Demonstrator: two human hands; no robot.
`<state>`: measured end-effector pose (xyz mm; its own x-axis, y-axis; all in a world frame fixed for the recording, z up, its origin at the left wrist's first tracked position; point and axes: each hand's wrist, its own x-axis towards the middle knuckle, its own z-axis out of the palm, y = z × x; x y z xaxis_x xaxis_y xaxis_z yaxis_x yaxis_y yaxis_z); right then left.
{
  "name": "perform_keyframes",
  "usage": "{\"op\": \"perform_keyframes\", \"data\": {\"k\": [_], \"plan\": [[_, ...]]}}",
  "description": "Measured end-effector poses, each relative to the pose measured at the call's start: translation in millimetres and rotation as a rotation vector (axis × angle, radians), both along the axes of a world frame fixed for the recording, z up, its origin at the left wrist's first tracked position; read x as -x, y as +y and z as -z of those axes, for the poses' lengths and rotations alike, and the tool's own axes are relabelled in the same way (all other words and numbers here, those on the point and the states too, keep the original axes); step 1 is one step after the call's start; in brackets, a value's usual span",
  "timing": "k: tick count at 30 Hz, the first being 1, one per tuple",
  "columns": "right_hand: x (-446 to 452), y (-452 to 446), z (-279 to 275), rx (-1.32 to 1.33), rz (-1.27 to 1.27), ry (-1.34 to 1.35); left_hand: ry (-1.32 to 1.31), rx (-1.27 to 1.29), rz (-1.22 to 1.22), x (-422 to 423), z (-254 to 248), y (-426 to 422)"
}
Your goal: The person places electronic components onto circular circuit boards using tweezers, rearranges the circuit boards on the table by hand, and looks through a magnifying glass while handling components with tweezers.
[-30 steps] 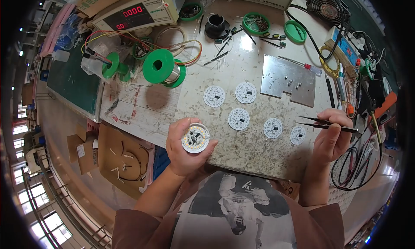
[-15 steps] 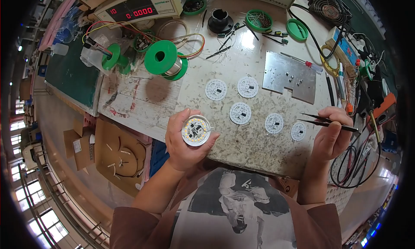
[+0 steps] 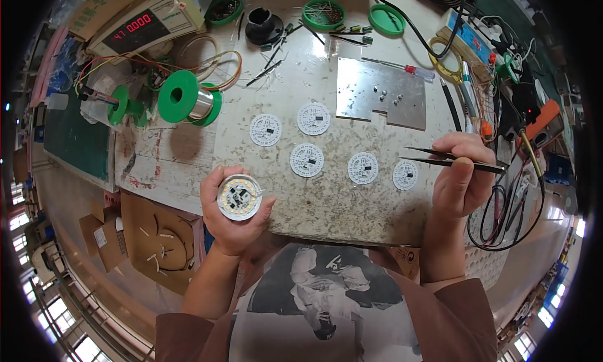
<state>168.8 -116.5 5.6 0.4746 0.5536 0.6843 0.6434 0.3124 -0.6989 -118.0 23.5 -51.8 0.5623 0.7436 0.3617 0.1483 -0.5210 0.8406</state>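
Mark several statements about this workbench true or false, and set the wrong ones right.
1. The person's left grip holds a round light. True.
2. The person's right grip is empty. False: the right grip holds tweezers.
3. The tips of the tweezers are pressed together. False: they stand apart.
4. Five white discs lie on the table. True.
5. Small shiny pieces lie on the metal plate. True.
6. The big spool of silvery wire has red ends. False: the ends of the spool are green.
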Motion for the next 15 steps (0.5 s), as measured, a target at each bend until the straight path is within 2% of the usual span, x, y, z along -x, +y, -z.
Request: {"op": "perform_keyframes", "data": {"k": [9, 12, 15], "plan": [[-0.5, -4.9, -7.2, 0.016, -0.004, -0.029, -0.113, 0.044, 0.05, 3.6, 4.8, 1.3], [5.1, -4.3, -7.3, 0.029, 0.024, -0.017, -0.066, 0.056, 0.088, 3.2, -0.8, 0.7], [7.5, -6.1, -5.4, 0.024, 0.043, -0.012, -0.098, 0.002, 0.098, -0.3, -1.6, 5.1]]}}
